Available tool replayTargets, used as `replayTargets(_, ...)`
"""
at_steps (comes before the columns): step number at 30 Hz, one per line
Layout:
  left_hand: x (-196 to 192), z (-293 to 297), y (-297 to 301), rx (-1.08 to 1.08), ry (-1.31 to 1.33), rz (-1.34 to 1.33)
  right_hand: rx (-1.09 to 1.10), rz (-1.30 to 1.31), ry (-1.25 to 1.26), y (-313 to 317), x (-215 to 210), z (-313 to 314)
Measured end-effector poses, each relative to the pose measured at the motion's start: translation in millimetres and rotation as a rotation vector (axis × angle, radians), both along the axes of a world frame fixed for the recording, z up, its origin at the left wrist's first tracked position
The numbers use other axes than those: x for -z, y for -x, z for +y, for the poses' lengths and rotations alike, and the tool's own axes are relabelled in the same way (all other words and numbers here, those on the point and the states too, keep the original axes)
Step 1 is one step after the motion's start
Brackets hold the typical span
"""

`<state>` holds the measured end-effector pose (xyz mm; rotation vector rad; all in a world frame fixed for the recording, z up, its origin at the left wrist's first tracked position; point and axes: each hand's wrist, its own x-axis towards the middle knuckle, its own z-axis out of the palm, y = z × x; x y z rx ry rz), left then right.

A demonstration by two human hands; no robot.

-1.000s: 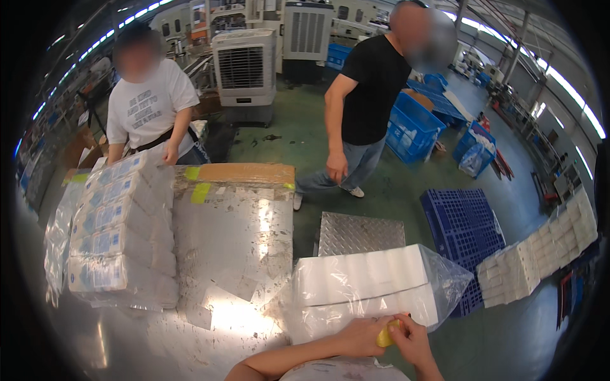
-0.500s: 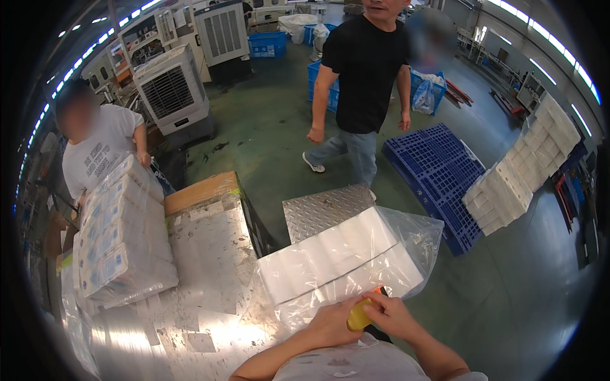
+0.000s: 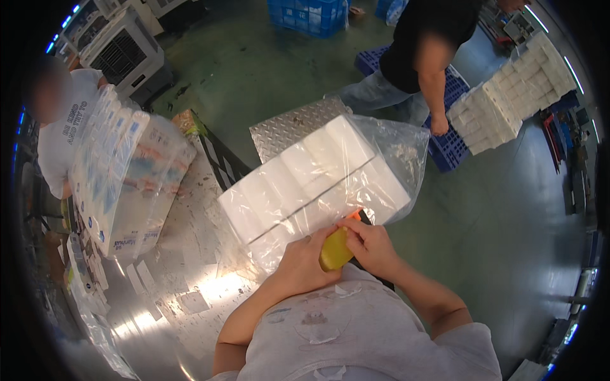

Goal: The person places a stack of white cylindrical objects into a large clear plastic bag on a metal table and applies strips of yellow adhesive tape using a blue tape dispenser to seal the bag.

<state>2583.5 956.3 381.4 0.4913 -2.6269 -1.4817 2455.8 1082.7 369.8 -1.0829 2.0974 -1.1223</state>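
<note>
Close to my body, my left hand [image 3: 300, 259] is wrapped round a yellow roll [image 3: 335, 250] that looks like tape. My right hand [image 3: 375, 251] is closed at the roll's right side, with thumb and fingers pressed on its edge. Just beyond my hands lies a clear plastic bag [image 3: 406, 155] filled with white paper rolls [image 3: 289, 182] in two rows, its loose end spreading to the right. An orange and black piece [image 3: 357, 216] shows between the bag and my right fingers; its kind is partly hidden.
The metal table [image 3: 190, 267] extends left, with a treadplate [image 3: 295, 130] beyond the bag. At left a co-worker [image 3: 70, 120] holds a large wrapped pack [image 3: 130, 178]. Another person [image 3: 422, 57] in black stands near a blue pallet [image 3: 445, 149] and stacked white packs [image 3: 502, 101].
My view has tipped downward. The person in black has walked right, towards the pallet. The co-worker's wrapped pack has shifted and tilted. Both my hands stay on the yellow roll.
</note>
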Motion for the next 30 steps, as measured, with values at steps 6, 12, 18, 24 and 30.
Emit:
replayTargets(6, -4, 1, 3, -0.006, -0.033, -0.046, -0.004, -0.108, 0.021, 4, -9, 0)
replayTargets(12, -6, 1, 5, -0.009, -0.015, -0.044, 0.032, 0.031, 0.101, 2, -16, -3)
replayTargets(18, -14, 2, 5, -0.033, -0.028, -0.140, -0.046, 0.028, 0.236, -8, 4, -15)
replayTargets(24, -9, 0, 3, -0.004, -0.037, -0.151, -0.233, -0.225, 0.217, 3, 13, -8)
replayTargets(30, -10, -2, 4, 0.003, -0.068, -0.200, -0.228, -0.187, 0.217, 0, 11, -3)
